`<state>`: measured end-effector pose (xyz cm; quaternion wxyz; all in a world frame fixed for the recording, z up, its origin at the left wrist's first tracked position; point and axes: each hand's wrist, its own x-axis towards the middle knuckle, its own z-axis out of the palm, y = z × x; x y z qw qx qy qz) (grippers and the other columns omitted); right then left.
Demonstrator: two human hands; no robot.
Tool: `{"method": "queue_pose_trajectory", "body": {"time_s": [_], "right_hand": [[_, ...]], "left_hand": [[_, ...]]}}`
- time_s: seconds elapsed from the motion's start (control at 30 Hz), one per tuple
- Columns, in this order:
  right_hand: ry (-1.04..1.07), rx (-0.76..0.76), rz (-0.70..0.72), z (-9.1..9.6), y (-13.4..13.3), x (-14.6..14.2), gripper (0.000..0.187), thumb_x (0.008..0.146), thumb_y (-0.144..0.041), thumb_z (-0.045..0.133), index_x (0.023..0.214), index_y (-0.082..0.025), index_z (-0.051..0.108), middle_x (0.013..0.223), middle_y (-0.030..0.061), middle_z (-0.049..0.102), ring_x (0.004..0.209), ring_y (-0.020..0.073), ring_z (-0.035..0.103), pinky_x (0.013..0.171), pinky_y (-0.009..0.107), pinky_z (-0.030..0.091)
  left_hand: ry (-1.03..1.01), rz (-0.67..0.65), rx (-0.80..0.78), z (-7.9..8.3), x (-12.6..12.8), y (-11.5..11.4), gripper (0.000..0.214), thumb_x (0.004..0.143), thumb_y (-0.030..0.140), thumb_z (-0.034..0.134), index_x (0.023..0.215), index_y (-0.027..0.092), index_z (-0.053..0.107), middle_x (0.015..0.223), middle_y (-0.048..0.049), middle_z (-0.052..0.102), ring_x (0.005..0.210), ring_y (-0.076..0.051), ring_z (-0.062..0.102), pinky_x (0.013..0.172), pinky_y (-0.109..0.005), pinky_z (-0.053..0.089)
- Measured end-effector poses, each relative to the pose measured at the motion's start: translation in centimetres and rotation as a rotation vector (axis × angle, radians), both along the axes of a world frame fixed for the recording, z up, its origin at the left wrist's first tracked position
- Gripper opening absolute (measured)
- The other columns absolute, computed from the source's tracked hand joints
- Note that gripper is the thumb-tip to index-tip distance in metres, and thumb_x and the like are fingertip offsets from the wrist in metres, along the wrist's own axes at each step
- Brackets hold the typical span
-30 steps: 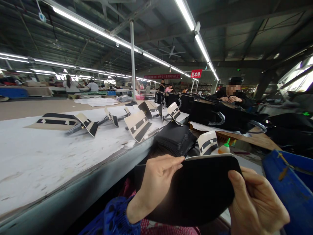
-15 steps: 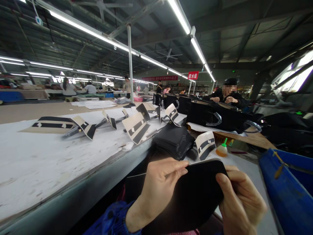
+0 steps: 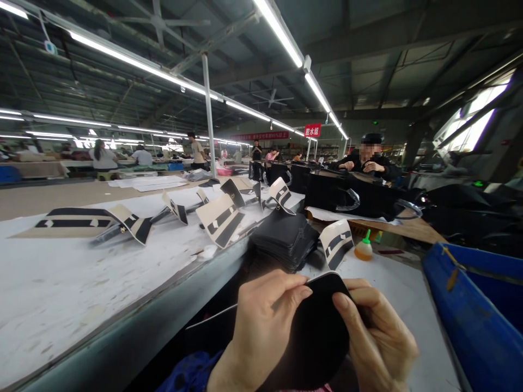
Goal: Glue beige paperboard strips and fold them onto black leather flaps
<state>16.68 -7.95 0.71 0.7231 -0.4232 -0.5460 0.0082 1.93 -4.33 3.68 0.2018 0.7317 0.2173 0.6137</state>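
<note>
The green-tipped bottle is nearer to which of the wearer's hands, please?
Right: the right hand is just below the bottle in view; the left hand is farther off, lower left.

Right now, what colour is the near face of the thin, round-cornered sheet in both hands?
The sheet is black there, best in head view.

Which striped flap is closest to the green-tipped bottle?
The flap just left of the bottle. It's the only one right of the black stack; the others are all farther left.
</note>
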Motion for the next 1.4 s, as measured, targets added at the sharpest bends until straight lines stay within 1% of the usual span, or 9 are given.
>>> {"method": "queue_pose_trajectory", "body": {"time_s": [0.33,0.47,0.63,0.8,0.93,1.03,1.1,1.23,1.4], "right_hand": [[-0.141,0.085,0.01,-0.4,0.3,0.3,0.016,0.093,-0.017,0.064,0.079,-0.022,0.061,0.079,-0.0007,0.067,0.064,0.0121,0.059,0.059,0.021,0.047],[-0.155,0.087,0.03,-0.1,0.1,0.0,0.017,0.094,-0.015,0.062,0.079,-0.022,0.06,0.079,-0.002,0.066,0.065,0.0111,0.059,0.058,0.02,0.046],[-0.184,0.11,0.073,-0.2,0.1,-0.1,0.017,0.093,-0.014,0.062,0.079,-0.022,0.058,0.078,-0.0028,0.064,0.063,0.0097,0.056,0.057,0.019,0.044],[-0.166,0.108,0.111,-0.6,0.2,-0.2,0.019,0.095,-0.013,0.059,0.079,-0.023,0.057,0.079,-0.0026,0.064,0.064,0.0111,0.055,0.056,0.022,0.044],[-0.125,0.093,0.231,-0.6,0.4,-0.4,0.022,0.1,-0.019,0.055,0.078,-0.024,0.055,0.077,-0.002,0.061,0.062,0.0128,0.053,0.054,0.024,0.043],[-0.191,0.062,0.33,-0.3,0.3,0.9,0.022,0.101,-0.029,0.057,0.08,-0.024,0.059,0.078,-0.0007,0.063,0.063,0.0134,0.057,0.056,0.023,0.046],[-0.308,-0.04,0.445,-0.1,0.2,2.8,0.021,0.101,-0.043,0.056,0.096,-0.027,0.068,0.092,0.0037,0.07,0.077,0.0177,0.066,0.067,0.025,0.053],[-0.304,-0.18,0.658,0.3,1.2,6.2,0.053,0.104,-0.059,0.029,0.133,-0.029,0.062,0.121,0.0108,0.069,0.103,0.028,0.068,0.094,0.042,0.054],[-0.379,-0.405,0.805,0.6,5.4,3.4,0.048,0.095,-0.058,0.06,0.132,-0.027,0.064,0.128,0.0075,0.065,0.125,0.0279,0.055,0.108,0.038,0.042]], "left_hand": [[0.035,-0.087,-0.065,1.7,1.0,0.0,0.014,0.09,0.012,0.065,0.089,0.008,0.079,0.071,-0.0033,0.071,0.063,-0.01,0.065,0.062,-0.015,0.049],[0.044,-0.16,-0.275,2.4,0.9,0.0,0.012,0.087,0.017,0.068,0.083,0.014,0.079,0.071,-0.0012,0.071,0.066,-0.011,0.064,0.064,-0.018,0.05],[0.033,-0.363,-0.616,3.1,0.3,0.6,0.008,0.08,0.023,0.073,0.081,0.017,0.078,0.076,-0.0013,0.075,0.073,-0.015,0.067,0.07,-0.022,0.053],[0.026,-0.448,-0.699,3.1,0.0,1.2,0.014,0.076,0.023,0.077,0.088,0.016,0.081,0.08,-0.0019,0.075,0.077,-0.015,0.065,0.075,-0.024,0.051],[0.013,-0.538,-0.733,3.2,0.1,1.3,0.01,0.071,0.024,0.081,0.072,0.015,0.078,0.067,0.001,0.067,0.067,-0.011,0.057,0.069,-0.022,0.047],[-0.03,-0.558,-0.688,3.2,-0.7,2.1,0.012,0.07,0.023,0.083,0.066,0.014,0.075,0.063,0.0028,0.061,0.063,-0.009,0.052,0.064,-0.021,0.042],[-0.06,-0.575,-0.594,3.2,-1.9,3.2,0.009,0.074,0.02,0.082,0.069,0.015,0.076,0.065,0.0027,0.06,0.064,-0.009,0.051,0.063,-0.02,0.04],[-0.157,-0.779,-0.366,3.2,-4.1,5.5,0.009,0.08,0.024,0.082,0.076,0.017,0.078,0.067,-0.0011,0.064,0.063,-0.011,0.055,0.06,-0.023,0.041],[-0.332,-0.941,-0.216,3.2,-1.8,5.6,0.051,0.072,0.052,0.083,0.044,0.022,0.053,0.036,0.0011,0.044,0.051,-0.016,0.048,0.051,-0.027,0.044]]}}
